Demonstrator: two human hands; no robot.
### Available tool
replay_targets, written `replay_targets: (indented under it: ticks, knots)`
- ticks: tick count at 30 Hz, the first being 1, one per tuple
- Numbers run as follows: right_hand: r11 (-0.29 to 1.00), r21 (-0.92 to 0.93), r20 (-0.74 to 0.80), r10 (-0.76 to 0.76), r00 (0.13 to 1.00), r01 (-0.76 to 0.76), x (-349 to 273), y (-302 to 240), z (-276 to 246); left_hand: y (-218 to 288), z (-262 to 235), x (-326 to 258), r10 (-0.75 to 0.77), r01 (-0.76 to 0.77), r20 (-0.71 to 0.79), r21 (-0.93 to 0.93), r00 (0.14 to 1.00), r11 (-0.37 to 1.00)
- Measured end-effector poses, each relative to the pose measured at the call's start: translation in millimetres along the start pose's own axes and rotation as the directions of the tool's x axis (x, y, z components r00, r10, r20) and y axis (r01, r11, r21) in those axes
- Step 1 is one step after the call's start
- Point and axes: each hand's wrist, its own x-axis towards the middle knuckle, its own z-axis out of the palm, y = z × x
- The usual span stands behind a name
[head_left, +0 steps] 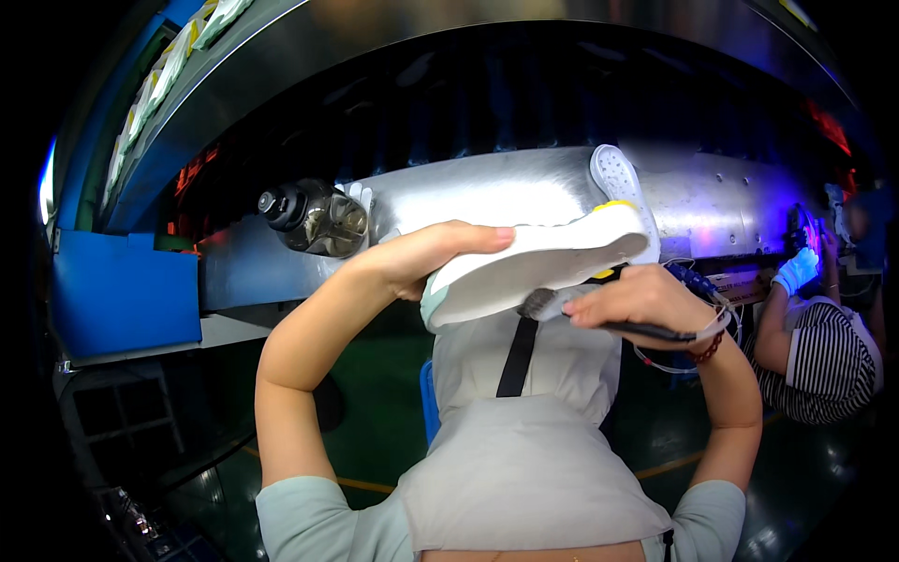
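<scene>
A white shoe sole (543,267) with a raised rim and a pale green end is held up in front of my apron. My left hand (431,253) grips its left end, thumb on the upper edge. In my right hand (632,304) is a brush (552,304) with dark bristles and a black handle, a thin tube running from it. The bristles are at the sole's lower edge; I cannot tell whether they touch. Behind the sole's right end, a second white piece with holes (615,173) lies on the metal bench.
A dark see-through bottle with a black cap (323,220) lies or leans at the left of the metal bench (468,192). Cables (721,300) hang beside my right wrist. A co-worker's gloved hand (798,272) is at the far right. A blue box (126,290) stands left.
</scene>
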Motion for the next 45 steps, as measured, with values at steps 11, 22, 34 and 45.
replay_targets:
  ticks: [11,22,34,45]
  knots:
    - [0.99,0.07,-0.006,0.125,0.992,-0.125,-19,8,-2,-12,-21,-14,0.086,-0.092,-0.168,-0.028,0.982,0.995]
    - [0.75,0.619,-0.124,0.386,0.914,-0.233,-16,16,1,-33,-25,6,0.259,-0.269,-0.072,-0.24,0.963,0.933]
    - [0.826,0.513,-0.65,0.551,0.524,-0.233,0,63,11,-52,-3,50,0.364,-0.224,0.083,-0.657,0.928,0.72]
    - [0.491,0.867,-0.366,0.507,0.781,0.087,-12,0,34,-22,-19,14,0.534,-0.54,-0.11,-0.307,0.838,0.784]
